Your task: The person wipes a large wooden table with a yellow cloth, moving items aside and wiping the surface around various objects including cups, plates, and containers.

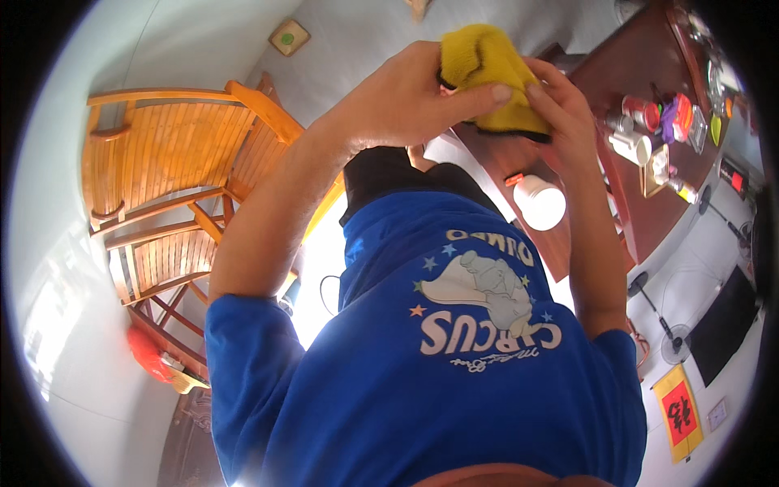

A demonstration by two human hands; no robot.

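A folded yellow cloth point(487, 61) with dark edging is held up in front of me between both hands. My left hand point(405, 91) grips it from the left, its thumb lying across the near face. From the other side my right hand point(563, 109) pinches the cloth, with the thumb against its front and the fingers partly behind. Some of the left fingers are hidden by the fabric. Any object inside or behind the cloth cannot be made out. Below the hands are my blue printed T-shirt point(389, 377) and black shorts point(380, 179).
A slatted wooden seat point(173, 149) stands at the left. To the right is a reddish-brown wooden table point(654, 213) bearing a white mug point(631, 147), a red can point(641, 113) and other items. A white lidded container point(539, 202) stands on a reddish-brown surface nearer me.
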